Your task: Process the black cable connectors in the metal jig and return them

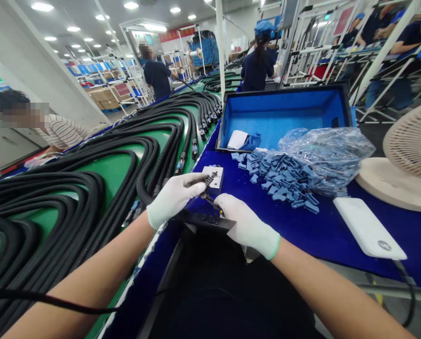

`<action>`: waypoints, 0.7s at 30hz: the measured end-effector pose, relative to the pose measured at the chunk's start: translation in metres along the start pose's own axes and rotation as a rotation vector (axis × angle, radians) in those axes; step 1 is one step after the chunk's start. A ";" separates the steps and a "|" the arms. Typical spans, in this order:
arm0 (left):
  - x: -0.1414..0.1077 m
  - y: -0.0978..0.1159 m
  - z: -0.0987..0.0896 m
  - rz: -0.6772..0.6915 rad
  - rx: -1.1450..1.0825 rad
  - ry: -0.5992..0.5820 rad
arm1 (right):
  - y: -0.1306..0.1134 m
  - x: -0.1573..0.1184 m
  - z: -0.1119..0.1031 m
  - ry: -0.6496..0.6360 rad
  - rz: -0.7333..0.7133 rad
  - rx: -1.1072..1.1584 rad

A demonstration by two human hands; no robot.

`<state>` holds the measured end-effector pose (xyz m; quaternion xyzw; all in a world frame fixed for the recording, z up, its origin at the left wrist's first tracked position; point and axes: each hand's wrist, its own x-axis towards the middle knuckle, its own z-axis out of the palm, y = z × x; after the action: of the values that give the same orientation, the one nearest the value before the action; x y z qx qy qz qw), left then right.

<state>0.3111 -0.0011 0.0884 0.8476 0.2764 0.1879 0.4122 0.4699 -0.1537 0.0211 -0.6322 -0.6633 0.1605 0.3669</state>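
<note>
Head cam, L to R: black hoses (93,188) lie looped w/ end fittings (135,205) on, seemingly well along. Gloved L hand (175,197) has fingers closed on a small dark part (212,178) at a metal block (216,185), prob. mid-handling; gloved R hand (247,223) is just beside, can't tell if clamped. Loose blue pieces (284,179), presumably unused, lie piled near a blue tub (284,120).

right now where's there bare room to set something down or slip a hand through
Widest is the blue tabletop between the right hand, the blue pieces and the white device. The blue bin's middle also looks bare, behind the plastic bag. Crowded: around the metal block by the left hand, and the green table, strewn with black hoses.
</note>
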 end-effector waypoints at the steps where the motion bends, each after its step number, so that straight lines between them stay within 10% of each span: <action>1: 0.005 0.001 0.000 0.015 -0.009 -0.011 | -0.001 0.000 -0.001 0.010 0.036 0.024; 21: -0.001 0.024 0.023 -0.036 0.175 0.042 | 0.027 0.010 0.012 -0.036 0.092 -0.109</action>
<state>0.3305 -0.0272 0.0937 0.8712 0.3154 0.1734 0.3339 0.4820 -0.1373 -0.0029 -0.6779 -0.6479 0.1522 0.3123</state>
